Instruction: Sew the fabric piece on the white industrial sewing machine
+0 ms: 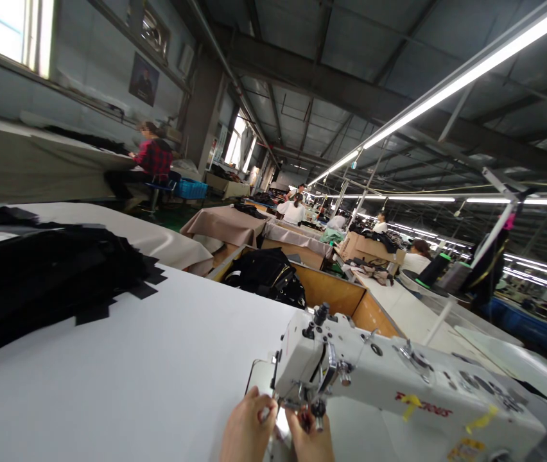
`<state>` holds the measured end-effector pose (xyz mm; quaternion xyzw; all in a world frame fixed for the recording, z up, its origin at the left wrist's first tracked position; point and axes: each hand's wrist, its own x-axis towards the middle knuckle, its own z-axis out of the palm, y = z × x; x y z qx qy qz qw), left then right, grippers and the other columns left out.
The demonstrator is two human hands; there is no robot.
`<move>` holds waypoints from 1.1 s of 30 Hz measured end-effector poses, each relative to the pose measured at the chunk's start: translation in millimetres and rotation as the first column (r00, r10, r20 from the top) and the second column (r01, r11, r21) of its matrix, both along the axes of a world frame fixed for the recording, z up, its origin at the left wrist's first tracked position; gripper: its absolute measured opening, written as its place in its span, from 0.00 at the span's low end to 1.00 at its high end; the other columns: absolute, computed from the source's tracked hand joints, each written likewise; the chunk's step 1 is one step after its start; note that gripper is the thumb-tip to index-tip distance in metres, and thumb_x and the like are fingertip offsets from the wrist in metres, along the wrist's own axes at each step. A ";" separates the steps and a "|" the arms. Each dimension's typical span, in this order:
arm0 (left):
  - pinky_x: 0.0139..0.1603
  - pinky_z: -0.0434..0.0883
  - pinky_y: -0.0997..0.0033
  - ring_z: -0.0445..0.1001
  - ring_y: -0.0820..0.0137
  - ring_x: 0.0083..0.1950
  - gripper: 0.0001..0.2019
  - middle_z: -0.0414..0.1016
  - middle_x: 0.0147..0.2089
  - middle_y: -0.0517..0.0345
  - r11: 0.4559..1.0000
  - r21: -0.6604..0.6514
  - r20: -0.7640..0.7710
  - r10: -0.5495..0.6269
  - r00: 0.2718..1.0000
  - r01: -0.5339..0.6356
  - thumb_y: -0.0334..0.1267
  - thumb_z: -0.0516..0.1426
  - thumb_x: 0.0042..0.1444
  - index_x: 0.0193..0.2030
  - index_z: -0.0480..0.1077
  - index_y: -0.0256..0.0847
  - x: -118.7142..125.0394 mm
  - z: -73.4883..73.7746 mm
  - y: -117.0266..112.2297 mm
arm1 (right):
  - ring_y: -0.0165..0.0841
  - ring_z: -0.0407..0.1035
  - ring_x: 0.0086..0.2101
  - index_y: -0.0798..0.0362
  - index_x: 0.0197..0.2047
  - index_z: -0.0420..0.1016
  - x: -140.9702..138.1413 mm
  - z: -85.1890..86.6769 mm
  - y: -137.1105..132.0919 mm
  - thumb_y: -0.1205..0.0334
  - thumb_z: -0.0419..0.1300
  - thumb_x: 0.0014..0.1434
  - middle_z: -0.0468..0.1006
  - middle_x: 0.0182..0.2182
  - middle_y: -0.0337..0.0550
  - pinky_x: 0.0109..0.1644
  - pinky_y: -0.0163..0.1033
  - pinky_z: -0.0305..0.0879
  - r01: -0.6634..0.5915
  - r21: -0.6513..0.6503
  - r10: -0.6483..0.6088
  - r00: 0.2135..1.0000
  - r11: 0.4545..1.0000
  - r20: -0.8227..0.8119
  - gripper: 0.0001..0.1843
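Observation:
At the needle end of a white sewing machine (374, 372), both hands are raised close together. My left hand (247, 427) is closed, thumb and forefinger pinched beside the needle area; whatever lies between them is too small to make out. Just to its right, my right hand (311, 439) is also closed, its fingertips tucked under the machine head and partly hidden by it. A bright light shines between the two hands. The needle itself cannot be made out.
A pile of black fabric pieces (56, 269) lies on the white tabletop (158, 372) at left. Behind the machine stands a wooden bin (334, 289) holding black items (268, 273). Thread cones (434, 269) stand at right. A person in a checked shirt (153, 157) sits farther back.

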<state>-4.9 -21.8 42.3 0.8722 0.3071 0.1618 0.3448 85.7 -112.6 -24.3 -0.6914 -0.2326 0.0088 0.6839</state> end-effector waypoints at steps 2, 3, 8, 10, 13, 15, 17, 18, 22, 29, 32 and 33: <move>0.35 0.64 0.75 0.72 0.69 0.33 0.15 0.70 0.37 0.53 1.000 0.006 -0.009 0.005 1.000 -0.005 0.26 0.52 0.66 0.33 0.78 0.34 0.9 0.5 0.1 | 0.42 0.73 0.27 0.51 0.22 0.73 0.1 -1.0 -0.3 0.43 0.64 0.54 0.75 0.21 0.47 0.32 0.39 0.69 0.002 -0.003 -0.002 1.000 1.000 -0.007 0.21; 0.35 0.64 0.75 0.72 0.69 0.33 0.15 0.70 0.37 0.52 1.000 0.009 -0.013 0.005 1.000 -0.005 0.26 0.52 0.66 0.33 0.78 0.34 1.2 0.7 0.1 | 0.42 0.73 0.26 0.51 0.22 0.73 0.1 -1.6 -0.4 0.43 0.64 0.54 0.76 0.22 0.47 0.32 0.39 0.70 0.003 -0.004 -0.003 1.000 1.000 -0.010 0.21; 0.36 0.63 0.74 0.73 0.68 0.34 0.14 0.71 0.36 0.53 1.000 0.027 -0.014 -0.002 1.000 0.002 0.26 0.52 0.65 0.34 0.78 0.35 0.4 1.8 -0.5 | 0.43 0.74 0.29 0.51 0.24 0.74 0.2 -3.7 -1.0 0.43 0.64 0.54 0.77 0.25 0.49 0.34 0.41 0.71 0.022 -0.006 -0.022 1.000 1.000 -0.017 0.20; 0.37 0.63 0.74 0.73 0.68 0.34 0.14 0.71 0.36 0.53 1.000 0.031 -0.021 -0.001 1.000 0.001 0.26 0.52 0.65 0.34 0.79 0.35 0.0 2.5 -0.5 | 0.44 0.75 0.31 0.50 0.24 0.74 0.2 -3.4 -1.0 0.43 0.64 0.53 0.78 0.26 0.49 0.36 0.41 0.72 0.030 -0.003 -0.030 0.999 1.000 -0.014 0.19; 0.37 0.64 0.74 0.73 0.68 0.34 0.14 0.71 0.36 0.53 0.999 0.036 -0.031 0.004 1.000 -0.003 0.26 0.52 0.65 0.35 0.79 0.36 0.2 3.2 0.3 | 0.44 0.75 0.30 0.51 0.25 0.74 -0.4 -1.2 0.0 0.42 0.64 0.53 0.79 0.26 0.50 0.35 0.41 0.72 0.019 0.003 -0.019 1.000 1.000 -0.005 0.20; 0.37 0.64 0.74 0.73 0.68 0.34 0.14 0.71 0.37 0.53 0.999 0.039 -0.034 0.005 0.999 -0.003 0.26 0.53 0.66 0.36 0.79 0.36 0.4 2.8 0.7 | 0.43 0.74 0.28 0.52 0.24 0.75 -1.0 0.8 0.7 0.41 0.63 0.54 0.78 0.25 0.49 0.34 0.40 0.71 0.012 0.003 -0.012 1.000 1.000 -0.001 0.22; 0.38 0.64 0.73 0.73 0.68 0.34 0.14 0.71 0.38 0.53 0.999 0.040 -0.033 0.006 0.999 -0.004 0.27 0.53 0.66 0.36 0.79 0.37 0.3 1.7 0.6 | 0.42 0.74 0.27 0.52 0.24 0.75 -1.7 2.6 0.9 0.40 0.63 0.54 0.77 0.23 0.49 0.33 0.39 0.70 0.012 0.001 -0.012 1.000 1.000 0.002 0.23; 0.37 0.64 0.73 0.73 0.69 0.34 0.14 0.71 0.38 0.53 0.999 0.038 -0.035 0.007 0.999 -0.006 0.27 0.52 0.67 0.36 0.79 0.38 0.2 1.1 0.5 | 0.42 0.74 0.27 0.53 0.24 0.75 -2.0 3.4 0.7 0.40 0.63 0.54 0.77 0.23 0.49 0.33 0.39 0.70 0.012 0.001 -0.012 1.000 1.000 0.005 0.23; 0.36 0.62 0.74 0.72 0.70 0.34 0.15 0.70 0.38 0.54 0.999 0.040 -0.029 0.012 0.999 -0.011 0.26 0.51 0.67 0.36 0.79 0.38 0.0 0.1 -0.5 | 0.43 0.73 0.28 0.53 0.24 0.76 -3.1 5.3 -1.4 0.39 0.63 0.54 0.77 0.23 0.48 0.34 0.40 0.71 0.015 -0.007 -0.015 1.000 1.000 0.008 0.24; 0.35 0.61 0.76 0.71 0.72 0.32 0.14 0.69 0.37 0.57 0.999 0.037 -0.033 0.009 0.999 -0.008 0.26 0.52 0.66 0.35 0.78 0.38 0.0 0.7 -0.3 | 0.41 0.71 0.25 0.52 0.22 0.74 -4.6 6.5 -2.0 0.39 0.62 0.55 0.75 0.20 0.46 0.34 0.40 0.69 0.003 -0.022 -0.003 1.000 1.000 0.006 0.24; 0.35 0.61 0.76 0.70 0.72 0.32 0.14 0.68 0.37 0.57 0.999 0.042 -0.027 0.007 1.000 -0.006 0.26 0.52 0.66 0.35 0.78 0.39 -0.1 -0.4 0.2 | 0.40 0.70 0.25 0.52 0.23 0.74 -3.9 6.5 -1.3 0.40 0.63 0.55 0.75 0.21 0.46 0.32 0.39 0.68 0.001 -0.020 -0.001 1.000 1.000 0.006 0.24; 0.35 0.60 0.75 0.70 0.72 0.32 0.14 0.68 0.37 0.57 0.999 0.045 -0.026 0.007 1.000 -0.006 0.26 0.52 0.66 0.35 0.78 0.38 -0.1 -0.8 0.4 | 0.39 0.70 0.25 0.53 0.23 0.74 -3.7 6.6 -1.2 0.40 0.63 0.55 0.75 0.21 0.46 0.31 0.39 0.67 -0.001 -0.019 0.001 1.000 1.000 0.008 0.23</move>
